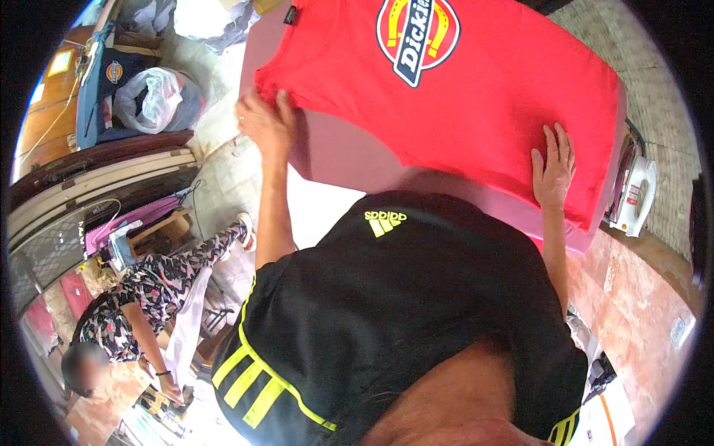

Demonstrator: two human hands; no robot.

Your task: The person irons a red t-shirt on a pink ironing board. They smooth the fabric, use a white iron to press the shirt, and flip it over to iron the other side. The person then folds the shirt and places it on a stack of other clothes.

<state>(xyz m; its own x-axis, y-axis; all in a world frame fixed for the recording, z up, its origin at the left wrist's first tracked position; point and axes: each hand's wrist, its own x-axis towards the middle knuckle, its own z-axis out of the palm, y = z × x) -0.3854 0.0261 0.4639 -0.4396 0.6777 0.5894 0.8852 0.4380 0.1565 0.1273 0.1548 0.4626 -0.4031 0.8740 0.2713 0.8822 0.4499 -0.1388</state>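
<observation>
Red garment (476,111) lies spread on a mauve padded surface (342,149), in front of the wearer. It covers most of the top; a bare strip of padding shows along the near side, widest toward the left. A round emblem in red, yellow, white and dark blue sits at the far side of the cloth. Small dark tag (290,15) at the garment's upper left edge.

Left hand (266,125): at the garment's left end, fingers bent, thumb apart from the fingers, fingertips at the cloth edge. Cannot tell whether the edge is pinched or only touched. Right hand (554,167): open, palm down on the red cloth near its right end, fingers slightly spread and pointing away from the wearer; nothing gripped.

White iron (636,197) stands just beyond the right end of the surface, near the right hand but apart from it. Wearer's black shirt (416,282), with yellow-green stripes and piping, fills the lower middle of the view.

Left background: translucent plastic bag (152,100) beside a dark blue item (108,78) bearing a small round emblem; heap of white material (212,22) at the top. Lower left: second person (160,286) in patterned clothing, one arm extended.
</observation>
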